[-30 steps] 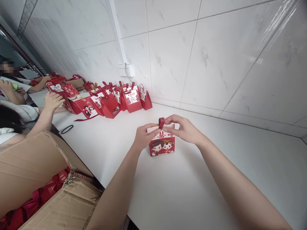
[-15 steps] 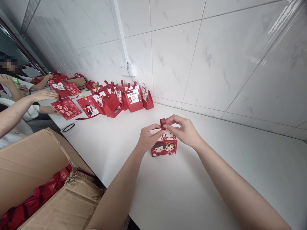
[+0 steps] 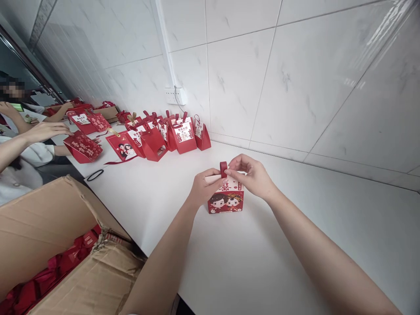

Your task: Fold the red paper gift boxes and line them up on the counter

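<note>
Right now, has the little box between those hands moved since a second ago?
No, not noticeably in any direction: the gift box keeps practically the same place, below and to the right of the wall socket.

Through the head camera, I find the widest passage on the right, where bare worktop [image 3: 354,192] stretches from the right forearm [image 3: 308,243] to the tiled wall [image 3: 239,65]. Near the middle, my left hand [image 3: 205,188] and right hand [image 3: 251,177] crowd the top of an upright red box [image 3: 226,203]; its front face lies open to approach between the forearms. Beyond it, a bare strip leads to a cluster of red boxes [image 3: 185,144] blocking the far left along the wall. A co-worker's hand [image 3: 49,131] closes off the left edge. At near left, an open cardboard carton [image 3: 42,218] stands beside the left forearm [image 3: 164,258].
</note>
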{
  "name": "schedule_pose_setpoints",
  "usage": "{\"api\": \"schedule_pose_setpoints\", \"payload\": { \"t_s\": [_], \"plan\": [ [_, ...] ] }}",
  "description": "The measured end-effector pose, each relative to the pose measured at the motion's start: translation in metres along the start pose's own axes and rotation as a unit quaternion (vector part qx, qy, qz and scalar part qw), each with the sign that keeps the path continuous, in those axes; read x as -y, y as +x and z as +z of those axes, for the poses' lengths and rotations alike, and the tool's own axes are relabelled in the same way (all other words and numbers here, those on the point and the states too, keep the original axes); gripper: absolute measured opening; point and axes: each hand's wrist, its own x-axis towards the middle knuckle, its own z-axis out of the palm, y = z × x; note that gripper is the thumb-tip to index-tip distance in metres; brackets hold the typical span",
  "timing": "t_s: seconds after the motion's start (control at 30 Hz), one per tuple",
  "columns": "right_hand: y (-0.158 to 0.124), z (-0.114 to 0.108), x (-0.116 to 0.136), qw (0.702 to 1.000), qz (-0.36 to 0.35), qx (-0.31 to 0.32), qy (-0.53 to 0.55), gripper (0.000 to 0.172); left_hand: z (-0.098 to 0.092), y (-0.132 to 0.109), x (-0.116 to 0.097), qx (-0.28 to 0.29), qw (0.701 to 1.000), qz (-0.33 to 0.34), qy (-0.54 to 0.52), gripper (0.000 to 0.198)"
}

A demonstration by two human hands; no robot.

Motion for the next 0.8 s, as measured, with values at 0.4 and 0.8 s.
{"api": "schedule_pose_setpoints", "payload": {
  "t_s": [0.4,0.8],
  "plan": [
    [0.004,-0.038,-0.009,0.988,0.045,0.144,-0.010,0.029,-0.029,0.005,0.004,-0.011,0.999,-0.004,0.036,0.026],
    [0.009,-0.029,-0.032,0.992,0.005,0.051,0.114,0.021,-0.023,0.012,0.023,-0.053,0.995,0.010,-0.085,0.026]
  ]
}}
